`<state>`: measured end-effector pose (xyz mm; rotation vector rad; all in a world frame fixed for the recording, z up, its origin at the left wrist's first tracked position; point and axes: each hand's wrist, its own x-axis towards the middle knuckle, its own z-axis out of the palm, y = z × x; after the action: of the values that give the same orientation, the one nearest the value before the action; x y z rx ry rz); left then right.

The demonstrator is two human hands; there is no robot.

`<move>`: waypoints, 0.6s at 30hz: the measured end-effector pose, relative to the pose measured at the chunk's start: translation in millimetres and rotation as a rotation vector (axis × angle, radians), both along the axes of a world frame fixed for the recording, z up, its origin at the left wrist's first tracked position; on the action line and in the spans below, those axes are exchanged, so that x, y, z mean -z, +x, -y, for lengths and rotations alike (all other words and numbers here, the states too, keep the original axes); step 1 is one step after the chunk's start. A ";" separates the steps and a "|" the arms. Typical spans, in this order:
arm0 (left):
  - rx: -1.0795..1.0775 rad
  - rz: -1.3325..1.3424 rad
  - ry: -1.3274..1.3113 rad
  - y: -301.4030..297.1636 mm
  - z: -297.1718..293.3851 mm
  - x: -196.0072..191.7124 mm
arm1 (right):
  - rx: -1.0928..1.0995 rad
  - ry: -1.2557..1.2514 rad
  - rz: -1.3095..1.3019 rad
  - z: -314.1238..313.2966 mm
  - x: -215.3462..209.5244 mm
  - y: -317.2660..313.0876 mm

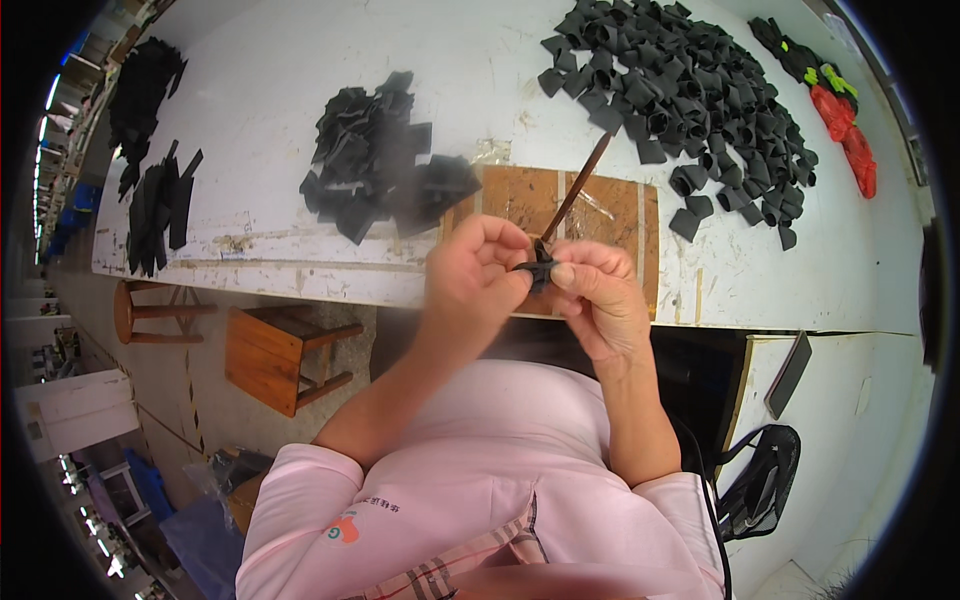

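Black fabric piece (541, 273) pinched between both hands (468, 278) (608, 290), brown board (518, 200) below, slim brown rod (580, 186) just beyond, black heap (690, 85) farther off

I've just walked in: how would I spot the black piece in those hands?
On the white table, find the brown board at its near edge. Over it, the left hand and right hand hold the black piece, the only one held.

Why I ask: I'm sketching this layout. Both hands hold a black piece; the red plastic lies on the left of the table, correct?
No: the head view shows the red plastic on the right of the table. The left hand and right hand hold a black piece.
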<state>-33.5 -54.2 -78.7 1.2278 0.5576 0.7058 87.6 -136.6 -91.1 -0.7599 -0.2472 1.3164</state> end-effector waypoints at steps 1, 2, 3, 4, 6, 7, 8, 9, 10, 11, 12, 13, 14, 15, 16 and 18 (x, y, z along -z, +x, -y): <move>-0.098 -0.093 0.203 0.4 4.1 -2.2 | -0.020 0.056 -0.105 -0.1 3.2 -3.1; -0.096 -0.084 0.213 3.1 5.4 -0.6 | -0.018 0.066 -0.096 -0.9 0.9 -3.4; -0.184 -0.067 0.455 6.6 6.2 3.9 | -0.062 0.111 -0.198 -2.8 -5.3 -3.9; -0.274 -0.049 0.693 11.8 7.1 0.6 | -0.109 0.153 -0.299 -4.3 -11.2 -3.6; -0.270 0.002 0.433 18.1 6.6 -19.1 | -0.119 0.088 -0.079 -4.7 -23.8 3.5; -0.137 0.114 -0.008 20.3 -3.4 -28.5 | -0.065 0.024 0.255 -5.2 -36.2 7.9; 0.000 0.218 -0.445 20.4 -14.0 -36.9 | -0.012 -0.039 0.589 -6.6 -51.4 10.4; 0.174 0.353 -0.613 21.6 -24.7 -41.8 | 0.044 -0.074 0.626 -11.1 -67.9 14.9; 0.180 0.354 -0.613 26.0 -33.0 -49.0 | 0.051 0.010 0.653 -17.0 -74.2 26.2; 0.380 0.497 -0.785 29.3 -39.7 -58.2 | 0.025 0.074 0.651 -25.4 -83.5 33.2; 0.583 0.638 -0.955 33.7 -46.6 -63.3 | -0.001 0.136 0.648 -33.2 -89.7 39.5; 0.628 0.676 -0.995 39.0 -55.8 -52.5 | -0.008 0.138 0.646 -41.4 -80.9 48.1; 0.632 0.674 -0.997 40.4 -57.3 -43.0 | -0.113 0.140 0.540 -47.0 -62.0 59.6; 0.535 0.564 -0.901 35.5 -56.0 -35.8 | -0.222 0.152 0.447 -49.6 -47.5 61.8; 0.425 0.450 -0.821 34.3 -54.8 -30.3 | -0.171 0.156 0.354 -45.0 -38.1 52.0; 0.359 0.387 -0.800 34.5 -49.5 -31.0 | -0.129 0.165 0.437 -43.5 -40.1 53.7</move>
<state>1.0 -4.7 -47.7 0.4037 0.2362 0.3350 141.3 -93.1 -51.0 -0.8955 -0.7558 1.2212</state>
